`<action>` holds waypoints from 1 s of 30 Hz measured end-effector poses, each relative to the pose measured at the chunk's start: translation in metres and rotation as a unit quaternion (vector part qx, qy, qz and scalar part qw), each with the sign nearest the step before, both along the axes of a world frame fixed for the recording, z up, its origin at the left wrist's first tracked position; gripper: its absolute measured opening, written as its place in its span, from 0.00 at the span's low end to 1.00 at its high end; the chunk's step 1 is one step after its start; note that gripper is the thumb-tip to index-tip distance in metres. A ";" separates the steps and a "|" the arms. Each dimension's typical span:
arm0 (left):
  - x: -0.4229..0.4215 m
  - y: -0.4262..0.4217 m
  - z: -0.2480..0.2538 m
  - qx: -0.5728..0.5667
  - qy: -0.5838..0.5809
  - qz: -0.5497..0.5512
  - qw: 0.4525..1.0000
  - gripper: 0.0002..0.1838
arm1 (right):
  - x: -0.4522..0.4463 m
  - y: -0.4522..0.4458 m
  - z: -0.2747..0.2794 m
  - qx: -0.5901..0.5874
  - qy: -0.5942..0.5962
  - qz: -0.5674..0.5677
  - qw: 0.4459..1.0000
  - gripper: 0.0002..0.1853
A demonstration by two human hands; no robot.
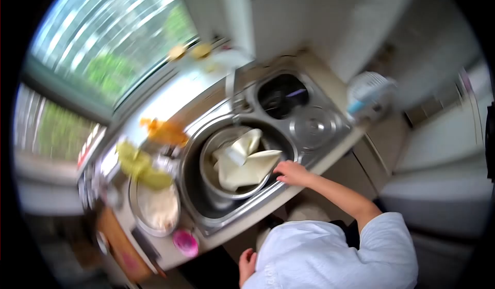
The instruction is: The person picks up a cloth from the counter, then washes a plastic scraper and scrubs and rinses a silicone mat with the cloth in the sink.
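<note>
My right hand (292, 173) is at the near right rim of the steel sink (190, 196), its fingers bent a little and somewhat apart, with nothing visible in them. Close to its fingertips is a corner of a cream-coloured, folded sheet-like thing (242, 171), whose material I cannot make out. That thing lies in a round metal basin (207, 178) inside the sink, under the faucet (231, 90). My left hand (247, 262) hangs low beside my body, away from the counter; blur hides how its fingers are held.
Left of the sink stands a metal bowl (135, 206) with pale contents, beside a pink cup (185, 243). Yellow-green (135, 160) and orange (164, 132) items lie behind. A smaller sink bowl (282, 97) and a round lid-like disc (312, 127) are at right.
</note>
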State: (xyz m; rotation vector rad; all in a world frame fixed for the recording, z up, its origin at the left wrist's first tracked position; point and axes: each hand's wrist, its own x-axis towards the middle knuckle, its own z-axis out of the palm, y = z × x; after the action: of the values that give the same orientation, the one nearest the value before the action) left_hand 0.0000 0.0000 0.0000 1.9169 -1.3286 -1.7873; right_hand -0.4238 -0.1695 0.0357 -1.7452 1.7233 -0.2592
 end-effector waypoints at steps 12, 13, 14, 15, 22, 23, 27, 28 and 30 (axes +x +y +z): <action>-0.154 -0.127 0.013 -0.220 -0.095 -0.447 0.862 0.20 | -0.128 0.329 0.033 0.017 -0.006 -0.407 0.913 0.16; -0.166 -0.115 0.006 -0.227 -0.094 -0.459 0.854 0.20 | -0.136 0.354 0.039 0.024 -0.029 -0.433 0.901 0.16; -0.181 -0.109 -0.008 -0.220 -0.068 -0.483 0.845 0.20 | -0.146 0.375 0.033 0.037 -0.067 -0.464 0.883 0.16; -0.213 -0.107 -0.019 -0.217 -0.040 -0.506 0.834 0.19 | -0.158 0.397 0.024 0.044 -0.105 -0.492 0.863 0.17; -0.466 -0.021 0.030 -0.249 -0.091 -0.795 0.547 0.18 | -0.251 0.575 0.004 0.050 -0.021 -0.612 0.789 0.19; -0.502 -0.001 0.065 -0.244 -0.090 -0.800 0.540 0.18 | -0.263 0.596 -0.001 0.022 -0.030 -0.631 0.775 0.19; -0.602 0.050 0.092 -0.123 -0.045 -0.613 0.779 0.16 | -0.351 0.619 0.025 -0.041 -0.060 -0.659 0.748 0.19; -0.621 0.058 0.088 -0.121 -0.045 -0.607 0.784 0.16 | -0.374 0.621 0.017 -0.059 -0.095 -0.650 0.751 0.19; -0.668 0.076 0.075 -0.112 -0.036 -0.605 0.787 0.16 | -0.424 0.615 0.011 -0.082 -0.127 -0.637 0.756 0.18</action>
State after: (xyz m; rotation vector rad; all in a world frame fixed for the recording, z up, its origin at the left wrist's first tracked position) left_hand -0.6683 0.0759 0.0751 0.9221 -3.0318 -1.7198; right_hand -0.8479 0.4455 0.0464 -0.2739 2.4206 -1.1781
